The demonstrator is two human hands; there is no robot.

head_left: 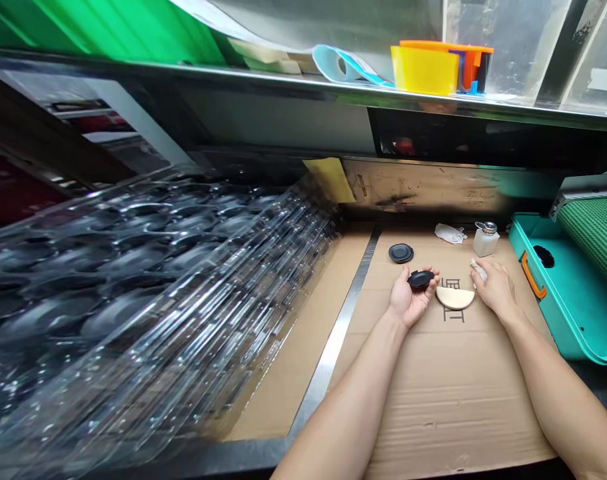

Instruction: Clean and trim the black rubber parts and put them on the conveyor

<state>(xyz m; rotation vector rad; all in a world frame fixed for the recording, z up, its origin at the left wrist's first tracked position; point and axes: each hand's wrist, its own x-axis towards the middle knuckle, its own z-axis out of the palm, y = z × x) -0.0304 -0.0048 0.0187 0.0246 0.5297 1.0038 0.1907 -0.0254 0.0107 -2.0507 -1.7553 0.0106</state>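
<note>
My left hand [408, 298] holds a round black plastic cap [421, 279], tilted over the cardboard [433, 373]. Between thumb and fingers of my right hand [496, 287] is a small crumpled white cloth [478, 269]. A pale half-round pad [455, 298] lies between the two hands. Just beyond my left hand sits another round black cap [401, 253], perhaps stacked with a second. A squat white dispenser bottle with a metal top [486, 239] stands behind my right hand, and to its left lies a crumpled white wipe [450, 233].
Stacked clear plastic trays [183, 313] of dark round parts fill the left side. On the right are a teal bin [578, 307] holding a black piece and a green conveyor belt [596, 230]. A shelf overhead carries a yellow container [426, 70] and a blue roll [346, 65].
</note>
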